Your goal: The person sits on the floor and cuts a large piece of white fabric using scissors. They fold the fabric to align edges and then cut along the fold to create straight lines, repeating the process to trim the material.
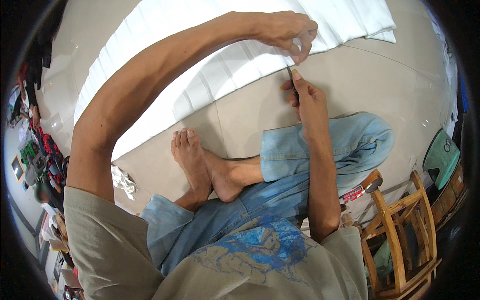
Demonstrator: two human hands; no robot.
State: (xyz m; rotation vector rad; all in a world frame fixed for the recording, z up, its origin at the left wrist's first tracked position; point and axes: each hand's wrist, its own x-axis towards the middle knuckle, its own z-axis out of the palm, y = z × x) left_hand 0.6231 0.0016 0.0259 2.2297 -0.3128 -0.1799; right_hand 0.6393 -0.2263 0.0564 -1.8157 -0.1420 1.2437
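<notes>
A long white pleated cloth (210,82) lies spread over the tiled floor, its near edge running diagonally up to the right. My left hand (285,31) reaches across above that edge, fingers curled and thumb and fingertips pinched together. What they hold, if anything, is too small to make out. Just below it, my right hand (313,102) grips a slim dark pointed tool (291,79), its tip directed up toward the cloth's edge and the left fingertips. My fingers hide most of the tool, so its exact kind is unclear.
My crossed legs in blue jeans (285,187) and a bare foot (189,155) are close to the cloth. A crumpled white rag (122,181) lies at left. A wooden stool (400,235) and a green board-like thing (442,159) stand at right. Piled clothes (47,155) line the far left.
</notes>
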